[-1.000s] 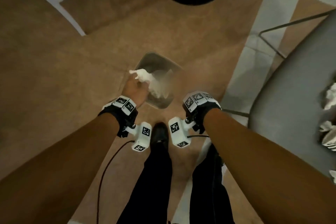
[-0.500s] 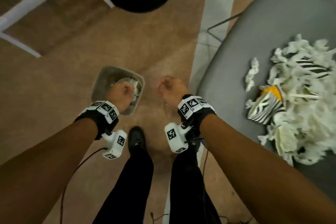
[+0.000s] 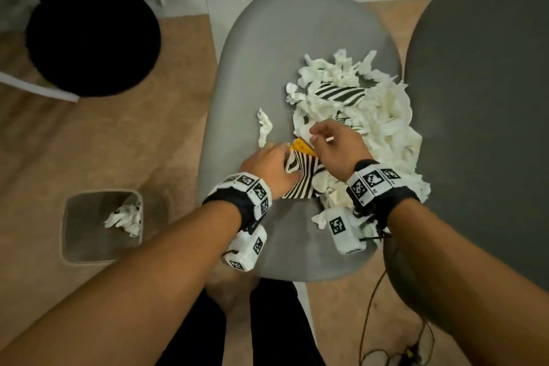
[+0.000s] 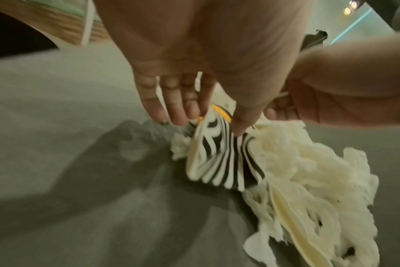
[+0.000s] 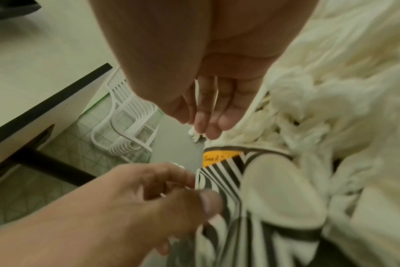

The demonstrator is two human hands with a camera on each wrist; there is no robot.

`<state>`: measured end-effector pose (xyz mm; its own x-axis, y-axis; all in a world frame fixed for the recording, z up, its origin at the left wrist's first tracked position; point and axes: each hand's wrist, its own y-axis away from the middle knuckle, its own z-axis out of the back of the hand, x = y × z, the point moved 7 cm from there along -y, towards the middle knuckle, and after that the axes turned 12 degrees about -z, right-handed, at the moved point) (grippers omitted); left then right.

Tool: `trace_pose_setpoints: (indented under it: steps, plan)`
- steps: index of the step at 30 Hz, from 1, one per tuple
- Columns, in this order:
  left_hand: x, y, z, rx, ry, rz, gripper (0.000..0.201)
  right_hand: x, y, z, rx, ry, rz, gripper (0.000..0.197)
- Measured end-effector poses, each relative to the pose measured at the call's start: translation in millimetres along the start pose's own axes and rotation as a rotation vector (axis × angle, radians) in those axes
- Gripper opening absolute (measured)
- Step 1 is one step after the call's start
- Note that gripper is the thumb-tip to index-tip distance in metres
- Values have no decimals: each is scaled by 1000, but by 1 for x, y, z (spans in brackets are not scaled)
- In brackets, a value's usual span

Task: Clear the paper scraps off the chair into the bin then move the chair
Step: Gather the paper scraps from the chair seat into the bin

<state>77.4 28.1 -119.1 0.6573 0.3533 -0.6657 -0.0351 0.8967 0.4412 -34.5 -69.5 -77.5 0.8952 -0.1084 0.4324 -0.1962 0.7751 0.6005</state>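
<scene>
A grey chair seat [image 3: 282, 53] carries a heap of white paper scraps [image 3: 380, 116] mixed with black-and-white striped paper. My left hand [image 3: 282, 154] is at the heap's near-left edge. It pinches a striped piece with an orange corner [image 3: 303, 175] between fingers and thumb [image 4: 206, 122]. My right hand [image 3: 315, 135] is just beyond it over the heap, fingertips drawn together [image 5: 194, 122] on a white scrap. One loose scrap [image 3: 264, 128] lies apart on the seat. The small bin [image 3: 65, 217] stands on the floor to the left and holds white scraps [image 3: 124, 217].
A black round stool [image 3: 92, 38] stands at the far left, with a white frame bar [image 3: 38, 89] under it. A darker grey seat [image 3: 481, 98] adjoins the chair on the right. A cable [image 3: 371, 321] trails on the floor near my legs.
My left hand let white scraps go into the bin. Both hands then moved right from the bin to the heap on the chair, and the left took hold of the striped paper.
</scene>
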Motion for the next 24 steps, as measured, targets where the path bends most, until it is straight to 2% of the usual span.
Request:
trace_pose_setpoints:
  steps: [2, 3, 7, 11, 15, 20, 24]
  plan:
    - [-11, -8, -21, 30, -105, 35, 41, -7, -4, 10, -31, 78, 37, 25]
    - [-12, -10, -27, 19, -141, 54, 40, -9, -7, 10, -27, 121, 47, 27]
    - [-1, -11, -32, -29, -138, 90, 16, -12, -20, -2, 18, 290, 68, 35]
    - [11, -2, -32, -20, 0, 108, 13, -12, -26, -13, 42, 408, 61, 34]
    - [21, 10, -20, -127, 159, 154, 7, -8, -29, -22, 65, 434, 29, 37]
    - [39, 37, 12, -337, 242, 185, 24, 12, -23, -25, 48, 338, 39, 47]
    - [59, 62, 35, -480, 303, 197, 36, 38, -8, -33, 14, 313, 77, 36]
